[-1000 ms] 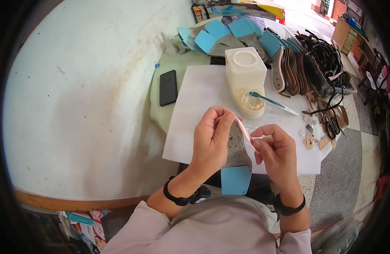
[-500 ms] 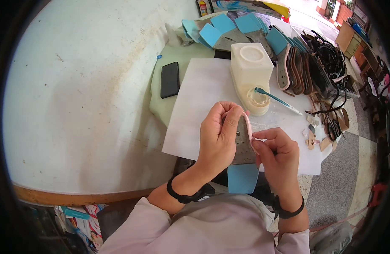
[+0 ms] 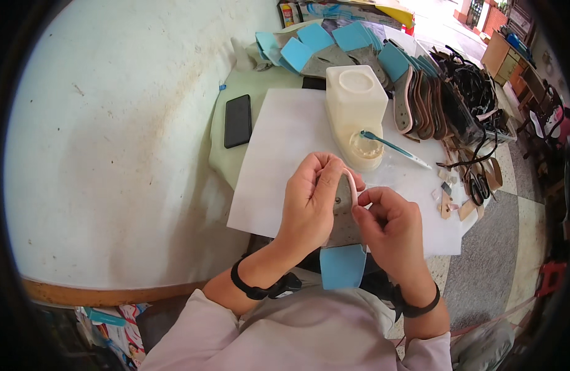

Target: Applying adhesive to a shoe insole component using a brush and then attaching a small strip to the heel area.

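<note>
I hold a shoe sole [image 3: 342, 238] upright between both hands, grey on its face with a blue heel end pointing toward me. My left hand [image 3: 310, 201] wraps its left side near the toe. My right hand [image 3: 390, 232] pinches a thin pink strip [image 3: 353, 185] against the sole's right edge near the top. Both hands are over the near edge of a white paper sheet [image 3: 285, 142].
A white plastic jug [image 3: 355, 102] stands on the paper, with a small clear pot [image 3: 366, 147] and a teal-handled brush [image 3: 393, 148] beside it. A black phone [image 3: 238, 120] lies left. Stacked soles with blue heels [image 3: 371, 49], dark straps [image 3: 470, 93] and scissors [image 3: 478, 188] lie behind and right.
Both hands and the sole have drawn closer together; the right hand's fingers have moved up to press the pink strip along the sole's edge.
</note>
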`<state>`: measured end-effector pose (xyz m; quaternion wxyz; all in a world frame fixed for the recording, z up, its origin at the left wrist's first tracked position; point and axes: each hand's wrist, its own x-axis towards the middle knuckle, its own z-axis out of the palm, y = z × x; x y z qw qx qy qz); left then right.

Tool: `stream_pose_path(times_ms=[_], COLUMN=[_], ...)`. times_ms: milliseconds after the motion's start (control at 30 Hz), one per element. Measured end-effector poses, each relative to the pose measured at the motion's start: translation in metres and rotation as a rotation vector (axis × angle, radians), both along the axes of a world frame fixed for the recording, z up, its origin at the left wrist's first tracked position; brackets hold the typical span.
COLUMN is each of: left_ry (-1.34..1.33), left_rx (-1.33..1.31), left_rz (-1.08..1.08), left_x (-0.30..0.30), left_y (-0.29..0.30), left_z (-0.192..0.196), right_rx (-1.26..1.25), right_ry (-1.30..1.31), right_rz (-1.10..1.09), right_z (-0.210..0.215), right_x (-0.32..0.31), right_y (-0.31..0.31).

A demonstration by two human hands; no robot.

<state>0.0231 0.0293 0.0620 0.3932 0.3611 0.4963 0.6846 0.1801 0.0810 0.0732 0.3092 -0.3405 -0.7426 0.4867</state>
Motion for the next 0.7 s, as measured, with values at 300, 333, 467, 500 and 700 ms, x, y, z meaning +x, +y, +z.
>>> stream_pose_path(times_ms=[300, 333, 467, 500, 700], left_ry=[0.147, 0.121, 0.072, 0.074, -0.002], left_rx=[0.011, 0.005, -0.04, -0.057, -0.029], left_rz=[-0.014, -0.014, 0.019, 0.037, 0.07], left_x=[-0.009, -0.009, -0.009, -0.009, -0.015], left_y=[0.0, -0.001, -0.003, -0.003, -0.004], left_z=[0.015, 0.016, 0.02, 0.02, 0.022], right_rx=[-0.091, -0.138, -0.3, -0.335, -0.294], right_ry=[0.104, 0.113, 0.154, 0.166, 0.207], right_rz=[0.007, 0.017, 0.058, 0.07, 0.065], right_z=[-0.007, -0.005, -0.002, -0.003, -0.012], right_x=[-0.007, -0.007, -0.002, -0.001, 0.012], right_y=[0.003, 0.004, 0.006, 0.007, 0.009])
